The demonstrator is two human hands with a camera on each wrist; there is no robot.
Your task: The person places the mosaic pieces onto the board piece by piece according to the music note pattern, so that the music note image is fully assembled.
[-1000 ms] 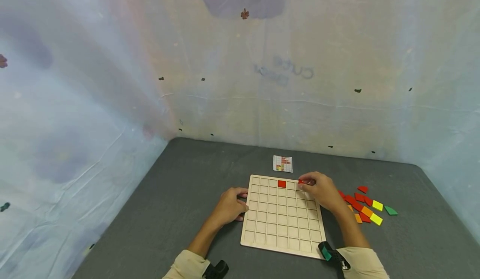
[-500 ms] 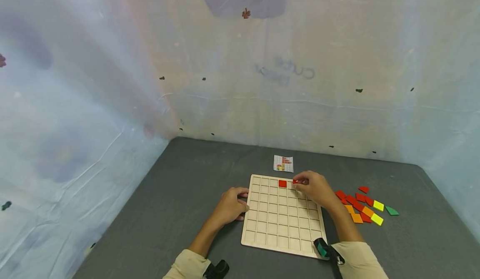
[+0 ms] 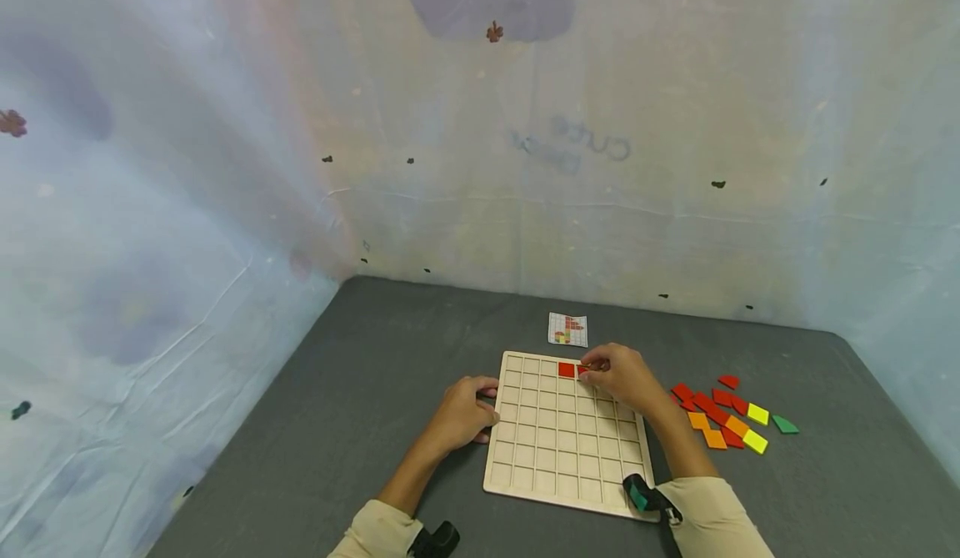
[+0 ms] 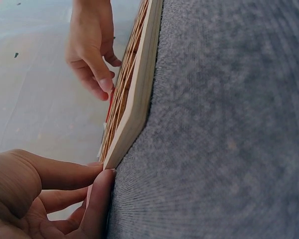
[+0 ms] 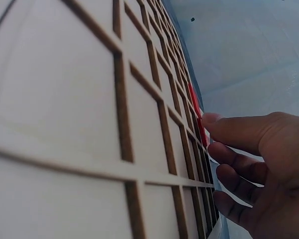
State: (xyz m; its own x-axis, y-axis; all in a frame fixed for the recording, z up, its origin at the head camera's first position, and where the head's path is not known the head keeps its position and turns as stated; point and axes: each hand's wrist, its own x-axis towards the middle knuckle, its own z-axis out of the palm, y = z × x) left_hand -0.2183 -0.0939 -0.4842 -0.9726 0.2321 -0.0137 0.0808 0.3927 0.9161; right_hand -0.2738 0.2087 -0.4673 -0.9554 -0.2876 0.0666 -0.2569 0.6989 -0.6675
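A pale wooden grid board (image 3: 555, 441) lies on the table, its cells framed by raised ridges. One red square tile (image 3: 566, 369) sits in a cell of its far row. Immediately right of it, my right hand (image 3: 624, 379) pinches a second red tile (image 5: 202, 133) between thumb and fingers; that tile is partly covered in the head view and lies low at the cell in the right wrist view. My left hand (image 3: 457, 410) grips the board's left edge, thumb and fingertips meeting at the rim in the left wrist view.
Loose red, orange, yellow and green tiles (image 3: 737, 425) lie in a cluster right of the board. Beyond its far edge is a small printed card (image 3: 567, 329) with a coloured grid pattern. A dark grey table (image 3: 405, 324) runs back to a hanging patterned sheet (image 3: 465, 233).
My right hand has moved left along the board's far row, bringing the pinched red tile beside the first red square. My left hand stays on the board's edge.
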